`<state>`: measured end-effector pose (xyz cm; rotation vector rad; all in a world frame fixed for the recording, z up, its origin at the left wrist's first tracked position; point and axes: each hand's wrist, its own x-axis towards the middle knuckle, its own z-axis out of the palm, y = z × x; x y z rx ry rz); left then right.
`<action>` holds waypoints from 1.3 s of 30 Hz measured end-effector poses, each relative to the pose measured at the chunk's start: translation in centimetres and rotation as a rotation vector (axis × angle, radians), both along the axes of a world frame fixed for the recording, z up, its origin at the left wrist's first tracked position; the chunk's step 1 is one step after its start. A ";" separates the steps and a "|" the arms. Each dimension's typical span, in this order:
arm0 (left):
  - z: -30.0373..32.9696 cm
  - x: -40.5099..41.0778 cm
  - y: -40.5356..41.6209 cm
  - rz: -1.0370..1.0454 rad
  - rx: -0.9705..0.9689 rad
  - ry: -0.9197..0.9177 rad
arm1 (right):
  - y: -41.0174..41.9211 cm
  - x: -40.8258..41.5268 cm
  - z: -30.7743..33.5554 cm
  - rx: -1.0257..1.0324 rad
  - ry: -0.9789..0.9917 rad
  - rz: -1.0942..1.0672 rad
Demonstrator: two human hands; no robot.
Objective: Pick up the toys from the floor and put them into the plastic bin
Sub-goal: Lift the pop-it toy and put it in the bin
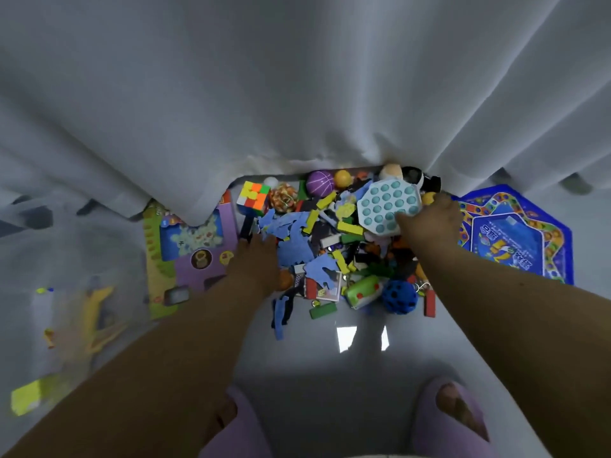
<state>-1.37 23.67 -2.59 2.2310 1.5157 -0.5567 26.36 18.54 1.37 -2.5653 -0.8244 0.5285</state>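
A heap of toys lies on the pale floor against a white curtain: a colour cube [254, 196], a purple ball [319, 182], blue foam pieces [294, 249], a dark blue holed ball [400, 296] and small blocks. My right hand [429, 219] grips the edge of a teal octagonal pop-bubble toy [388, 204] at the heap's far right. My left hand [256, 259] rests palm-down on the blue foam pieces at the left side; its fingers are hidden among them. A clear plastic bin [66, 319] holding yellow toys stands at the left.
A purple game board [195, 256] lies left of the heap and a blue octagonal board [515, 236] lies right. The white curtain [297, 94] hangs over the far side of the toys. My feet in purple slippers [449, 421] stand at the bottom.
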 end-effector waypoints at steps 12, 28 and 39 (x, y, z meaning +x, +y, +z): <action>1.9 0.2 2.7 0.243 0.120 -0.378 | 2.5 1.6 -2.8 -0.040 0.256 -0.083; 0.1 3.8 4.1 0.534 -0.365 -0.358 | 2.9 0.4 -4.4 0.038 0.528 -0.097; -0.2 2.4 3.7 0.663 -0.307 -0.339 | 3.1 -4.7 -3.2 0.280 1.100 -0.146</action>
